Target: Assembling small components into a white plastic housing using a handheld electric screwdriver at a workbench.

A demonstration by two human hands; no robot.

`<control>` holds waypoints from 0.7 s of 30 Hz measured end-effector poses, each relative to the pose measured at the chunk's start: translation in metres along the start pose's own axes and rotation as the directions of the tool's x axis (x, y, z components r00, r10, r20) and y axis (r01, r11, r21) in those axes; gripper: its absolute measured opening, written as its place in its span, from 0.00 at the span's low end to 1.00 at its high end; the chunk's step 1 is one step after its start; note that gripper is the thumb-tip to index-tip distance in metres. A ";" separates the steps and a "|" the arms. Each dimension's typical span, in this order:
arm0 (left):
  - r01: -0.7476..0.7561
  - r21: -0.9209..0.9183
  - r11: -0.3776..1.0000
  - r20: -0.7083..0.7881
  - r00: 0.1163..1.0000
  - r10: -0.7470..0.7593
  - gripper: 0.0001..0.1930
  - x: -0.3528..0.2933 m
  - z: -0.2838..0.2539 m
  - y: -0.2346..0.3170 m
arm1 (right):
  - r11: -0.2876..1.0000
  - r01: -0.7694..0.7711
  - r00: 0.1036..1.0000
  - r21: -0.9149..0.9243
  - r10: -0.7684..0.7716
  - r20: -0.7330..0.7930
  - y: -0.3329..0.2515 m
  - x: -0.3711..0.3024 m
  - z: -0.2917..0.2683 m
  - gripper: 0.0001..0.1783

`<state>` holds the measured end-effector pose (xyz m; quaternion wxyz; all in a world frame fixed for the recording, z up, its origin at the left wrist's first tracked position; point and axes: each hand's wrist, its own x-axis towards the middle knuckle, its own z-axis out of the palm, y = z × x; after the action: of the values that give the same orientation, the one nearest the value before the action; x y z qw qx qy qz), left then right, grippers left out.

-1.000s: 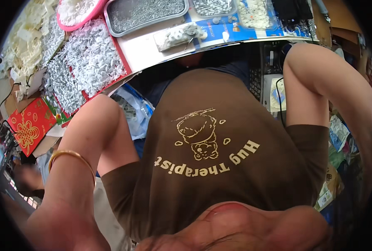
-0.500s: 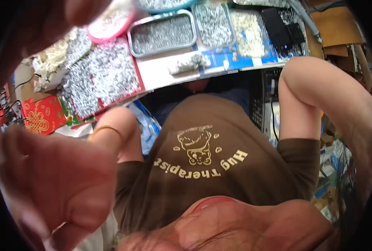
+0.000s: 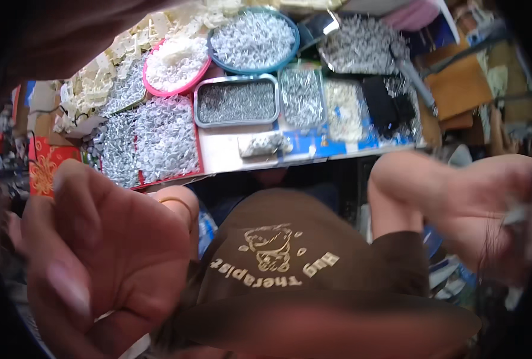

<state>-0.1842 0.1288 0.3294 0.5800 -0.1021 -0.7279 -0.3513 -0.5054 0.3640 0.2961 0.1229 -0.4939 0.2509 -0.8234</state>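
Note:
My left hand (image 3: 128, 251) is raised large at the lower left, palm showing. Its fingers are loosely bent and apart, with nothing visible between them. A yellowish bracelet (image 3: 179, 203) circles that arm. At the right edge is my right hand (image 3: 499, 209), raised and smeared by motion. A small pale grey patch (image 3: 517, 214) shows at its fingers; I cannot make out what it is. Both hands are apart from the table. A large blurred skin-coloured shape (image 3: 68, 42) covers the upper left corner, too close to identify.
Ahead, a table carries a metal tray (image 3: 236, 102) of small metal pieces, a blue-green round tray (image 3: 296, 36) and a pink-rimmed tray (image 3: 149, 78) of pale parts. A small clear bag (image 3: 263, 145) lies near the front edge. Cream parts (image 3: 92, 84) are piled left, brown cardboard (image 3: 460, 90) right.
The view has shifted, so more of the table's far side shows. My right hand has come into view at the right edge. My left hand stays raised, its fingers turned somewhat.

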 end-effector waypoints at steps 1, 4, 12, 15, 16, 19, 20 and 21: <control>0.016 -0.101 0.995 -0.131 0.991 -0.029 0.10 -0.010 0.049 0.001 | 1.000 0.021 0.997 -0.012 -0.020 0.073 0.035 0.001 0.067 0.14; 0.065 -0.347 0.935 -0.437 0.872 -0.223 0.07 -0.006 0.120 0.031 | 0.996 -0.084 0.975 -0.024 0.087 0.205 0.058 0.016 0.119 0.15; 0.069 -0.836 0.544 -0.276 0.804 -0.527 0.08 -0.019 0.099 0.015 | 0.999 0.045 0.954 -0.015 -0.039 0.298 0.123 0.010 0.096 0.23; 0.082 -0.942 0.324 -0.078 0.889 -0.451 0.10 -0.019 0.094 0.004 | 1.000 0.003 0.972 0.026 -0.009 0.235 0.137 -0.002 0.093 0.24; 0.094 -0.960 0.263 -0.022 0.912 -0.409 0.11 -0.021 0.112 -0.013 | 1.000 0.007 0.979 0.016 -0.010 0.202 0.144 0.003 0.090 0.23; 0.131 -0.991 0.021 0.120 0.955 -0.272 0.14 -0.029 0.165 -0.011 | 0.997 -0.063 0.994 0.039 0.059 0.095 0.146 -0.006 0.070 0.22; 0.165 -0.984 -0.063 0.174 0.962 -0.209 0.15 -0.032 0.167 -0.011 | 0.998 -0.051 0.996 0.024 0.049 0.070 0.148 -0.009 0.068 0.21; 0.203 -0.968 -0.146 0.223 0.965 -0.139 0.17 -0.030 0.180 -0.020 | 0.999 -0.044 0.998 0.010 0.043 0.037 0.147 -0.012 0.068 0.21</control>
<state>-0.3249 0.2356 0.2797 0.2412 -0.4115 -0.2393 -0.8457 -0.4466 0.2254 0.2342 0.1481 -0.5026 0.2547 -0.8128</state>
